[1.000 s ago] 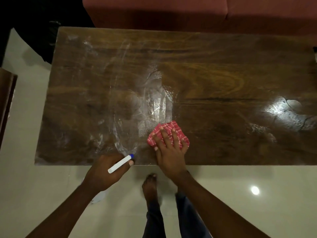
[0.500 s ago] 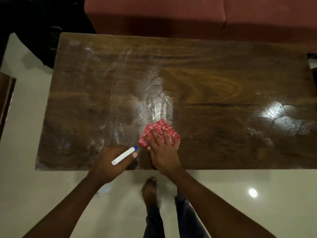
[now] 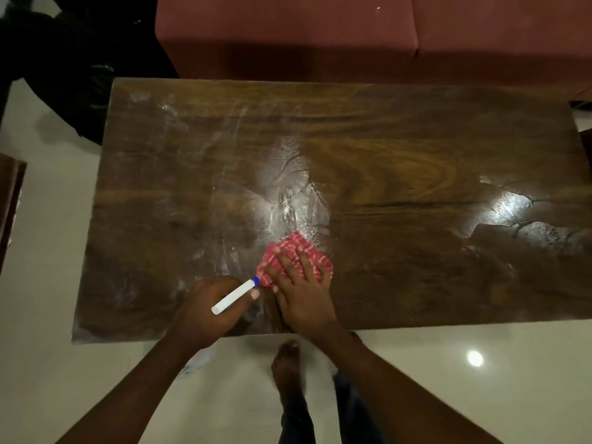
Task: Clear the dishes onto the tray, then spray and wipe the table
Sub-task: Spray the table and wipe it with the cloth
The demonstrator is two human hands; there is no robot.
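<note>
Right hand, fingers spread flat, presses red checked cloth on near-centre surface, likely to wipe wet streaks; left hand grips blue-tipped white sprayer just beside, probably kept ready.

No readable text, label, brand, number or sign anywhere in view. Only plain white with a blue tip on the spray bottle, red-and-white checks on the cloth, and wood grain with wet streaks on the surface.
</note>
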